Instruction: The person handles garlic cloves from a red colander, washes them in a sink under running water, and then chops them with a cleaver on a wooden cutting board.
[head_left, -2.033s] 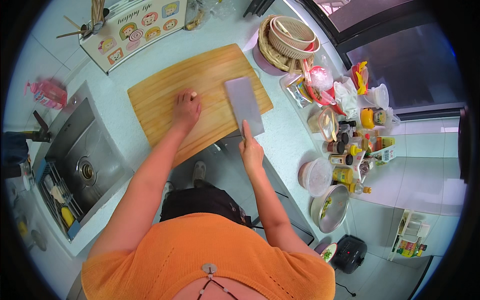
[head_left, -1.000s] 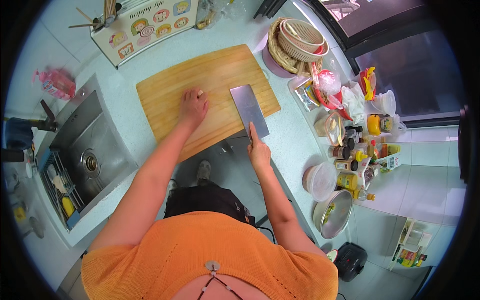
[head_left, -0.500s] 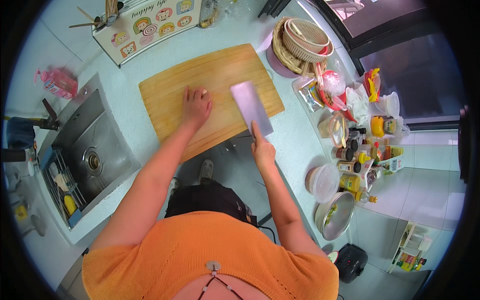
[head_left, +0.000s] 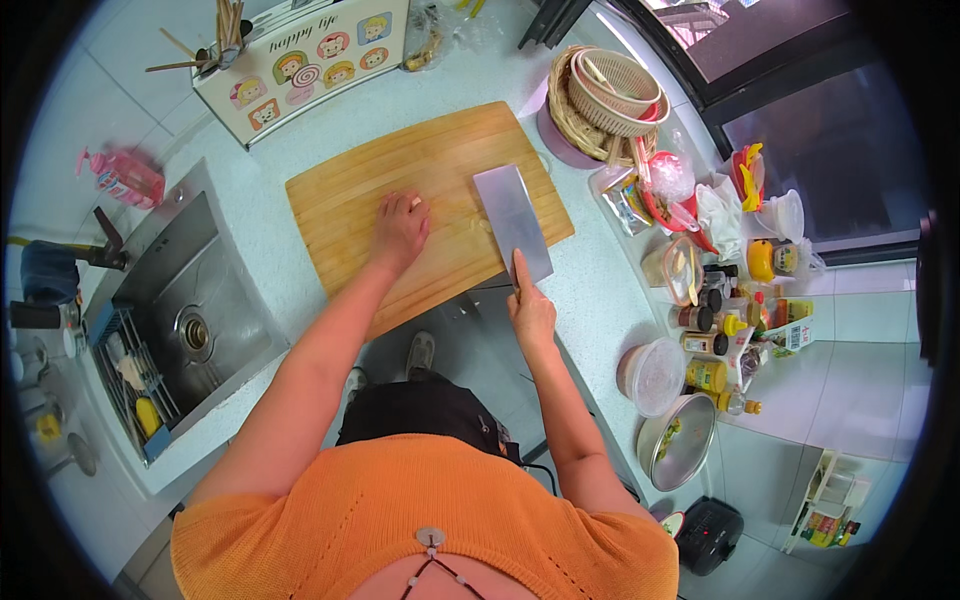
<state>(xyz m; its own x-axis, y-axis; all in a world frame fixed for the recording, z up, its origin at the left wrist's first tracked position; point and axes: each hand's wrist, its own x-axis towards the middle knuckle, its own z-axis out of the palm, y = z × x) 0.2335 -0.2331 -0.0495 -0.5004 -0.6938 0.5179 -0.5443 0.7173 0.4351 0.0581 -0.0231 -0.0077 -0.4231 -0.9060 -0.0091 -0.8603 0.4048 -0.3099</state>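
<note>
My right hand (head_left: 532,315) grips a cleaver (head_left: 513,220) by its handle. Its broad blade lies flat or nearly flat over the right part of the wooden cutting board (head_left: 350,195), with the handle reaching past the near edge. To the left, my left hand (head_left: 402,235) is on the board with its fingers curled. A small pale piece (head_left: 416,202) shows at those fingertips; its kind is too small to tell. Thin pale bits (head_left: 484,226) lie beside the blade's left edge.
A steel sink (head_left: 200,330) with a drying rack is at the left, near a pink pump bottle (head_left: 130,178). Behind the board stands a decorated box (head_left: 310,65). Baskets (head_left: 615,90), seasoning jars (head_left: 705,343), a lidded tub (head_left: 652,376) and a steel bowl (head_left: 677,440) line the right side.
The cleaver, blurred before, now appears sharp and still. My left fingers are drawn closer together. The whole view has shifted slightly, and pale bits now show beside the blade.
</note>
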